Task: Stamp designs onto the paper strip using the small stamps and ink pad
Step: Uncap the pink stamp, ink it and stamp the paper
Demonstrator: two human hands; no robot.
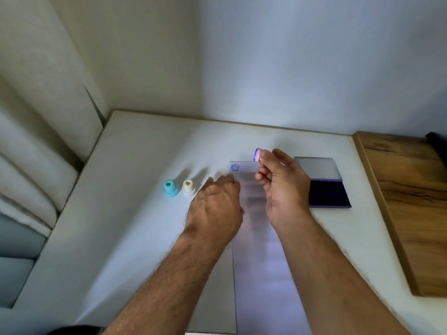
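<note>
Right hand (281, 182) fingers pinch pink stamp (257, 155), raised past paper strip (261, 238); left hand (215, 201) fingers flat, pressing strip's edge.

A paper strip (261, 262) runs from the desk's (135, 226) near edge toward its far edge; two stamps (179, 187) stand left, an ink pad (324, 182) right.

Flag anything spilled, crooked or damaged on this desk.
Nothing stands out. The paper strip lies flat with one clean smiley print, the ink pad sits open beside it, and the teal stamp and cream stamp stand upright.
</note>
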